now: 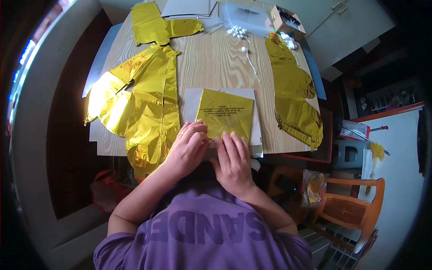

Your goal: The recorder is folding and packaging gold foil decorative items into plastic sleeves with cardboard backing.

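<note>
A square clear plastic packet (227,110) with folded gold foil inside and dark print on its face lies slightly turned on a white cardboard sheet (191,100), at the table's near edge. At its lower left corner my left hand (189,146) is closed, fingers curled and pinched on the packet's edge. My right hand (234,162) rests flatter, fingers stretched side by side over the packet's lower right edge. Its thumb points toward my left hand. The fingertips of the left hand are partly hidden behind its knuckles.
Flat gold foil balloons (153,96) spread along the left, another foil balloon (292,90) along the right. Farther back are a foil piece (148,24), clear plastic bags (247,20), white clips (237,31), a white stick (252,65) and an open box (288,22). A wooden chair (351,207) stands right.
</note>
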The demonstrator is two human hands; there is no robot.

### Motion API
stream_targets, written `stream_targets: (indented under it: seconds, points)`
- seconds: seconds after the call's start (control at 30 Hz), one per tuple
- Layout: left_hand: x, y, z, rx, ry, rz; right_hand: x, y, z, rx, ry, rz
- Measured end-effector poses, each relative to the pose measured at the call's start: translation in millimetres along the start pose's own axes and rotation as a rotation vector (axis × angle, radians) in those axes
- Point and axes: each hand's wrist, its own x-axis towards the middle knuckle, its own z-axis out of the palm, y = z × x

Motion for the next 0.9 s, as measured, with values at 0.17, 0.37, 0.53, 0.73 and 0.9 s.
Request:
stream_targets:
  seconds: [0.17, 0.37, 0.53, 0.73, 0.9]
  points:
    - [0.3, -4.7, -1.3, -0.049, -0.014, -0.047, 5.5, -3.2, 16.0, -0.041, -0.176, 0.117]
    - [-0.5, -6.5, -6.0, -0.102, -0.045, -0.095, 2.6, 17.6, 6.1, 0.029, -0.265, -0.021]
    - [1.0, -7.9, -2.3, -0.094, -0.051, -0.073, -1.9, 33.6, -3.3, 0.032, -0.280, -0.100]
    - [-0.1, -7.5, -2.8, -0.019, -0.102, -0.059, -2.7, 31.0, -6.5, 0.076, -0.181, -0.101]
    - [-3.6, -0.6, -3.0, 0.155, -0.149, -0.006, -23.5, 31.7, -35.9, 0.190, 0.185, -0.208]
